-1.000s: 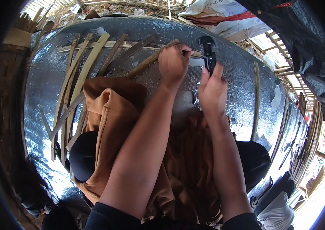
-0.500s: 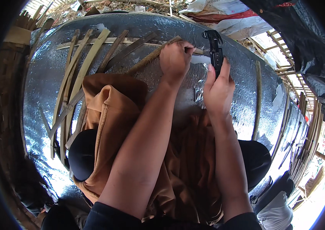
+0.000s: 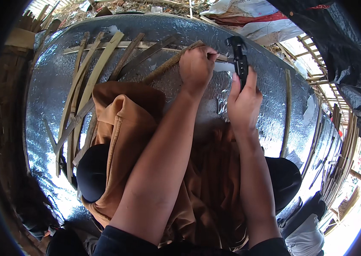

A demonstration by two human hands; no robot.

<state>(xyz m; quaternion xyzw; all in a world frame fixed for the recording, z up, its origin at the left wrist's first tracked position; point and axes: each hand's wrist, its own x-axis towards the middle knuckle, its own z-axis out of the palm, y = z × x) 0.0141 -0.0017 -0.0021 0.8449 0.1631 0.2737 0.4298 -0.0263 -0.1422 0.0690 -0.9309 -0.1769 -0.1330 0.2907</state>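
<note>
My right hand (image 3: 245,102) is wrapped round the handle of a small black hammer (image 3: 240,59), its head pointing up and slightly blurred. My left hand (image 3: 195,70) is closed in a pinch just to the left of the hammer. Whatever sits between those fingertips is too small or hidden to make out. Under the left fist runs a brown bamboo stick (image 3: 161,72), slanting from lower left to upper right. It crosses a pale bamboo strip (image 3: 123,44) lying sideways. A whitish patch (image 3: 224,67) shows between the two hands.
Several bamboo strips (image 3: 99,68) lie crossed at the left on the silver foil sheet (image 3: 261,64). Brown cloth (image 3: 135,128) covers my lap. Another strip (image 3: 287,111) lies at the right. Printed sacks (image 3: 257,21) and black plastic sheeting (image 3: 334,47) border the upper right.
The hammer's head has shifted slightly right and down and is now smeared by motion. Both hands sit a few pixels further right; the strips have stayed put.
</note>
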